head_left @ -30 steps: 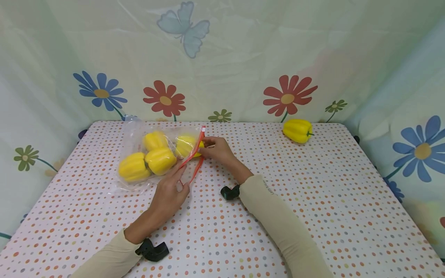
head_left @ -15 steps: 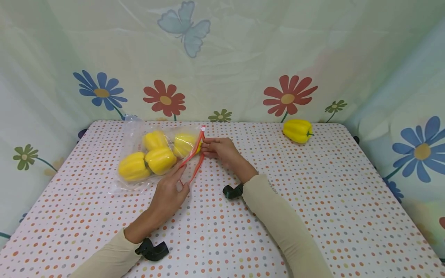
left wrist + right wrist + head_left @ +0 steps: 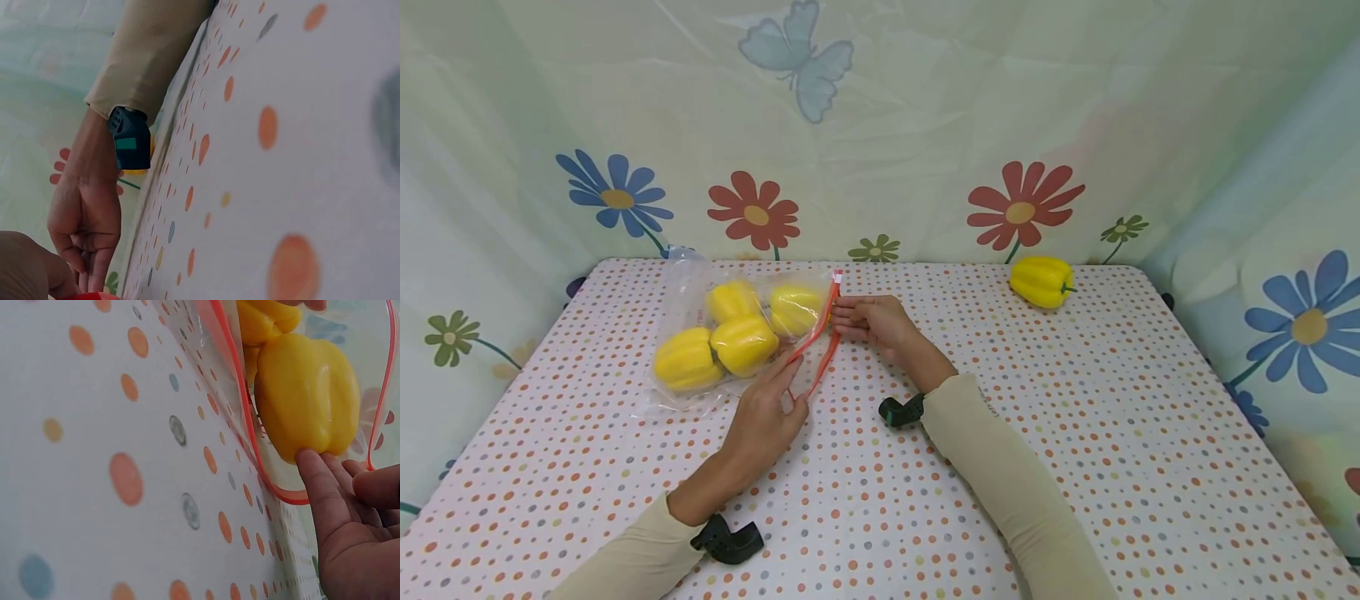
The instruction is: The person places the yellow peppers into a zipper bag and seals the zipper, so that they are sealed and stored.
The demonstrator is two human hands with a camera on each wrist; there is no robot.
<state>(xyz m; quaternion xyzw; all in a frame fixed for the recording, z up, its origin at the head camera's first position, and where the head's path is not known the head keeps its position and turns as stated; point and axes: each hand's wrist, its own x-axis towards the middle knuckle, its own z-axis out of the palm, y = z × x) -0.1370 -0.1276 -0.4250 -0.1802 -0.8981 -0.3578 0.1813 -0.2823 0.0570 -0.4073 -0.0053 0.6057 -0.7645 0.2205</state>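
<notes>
A clear plastic zip bag with a red zip edge lies on its side at the left of the table, several yellow bell peppers inside it. My left hand pinches the near part of the red edge. At the bag's mouth, my right hand reaches in with extended fingers. Its fingertips touch the bottom of the nearest bell pepper, as the right wrist view shows. That pepper lies just inside the red rim. Another yellow bell pepper lies alone at the back right.
A dotted cloth covers the table. Behind it hangs a curtain printed with flowers and a butterfly. Each wrist carries a black camera mount.
My right hand has straightened its fingers and pushed the nearest pepper left, deeper into the bag. My left hand stays on the red edge. The lone pepper has not moved.
</notes>
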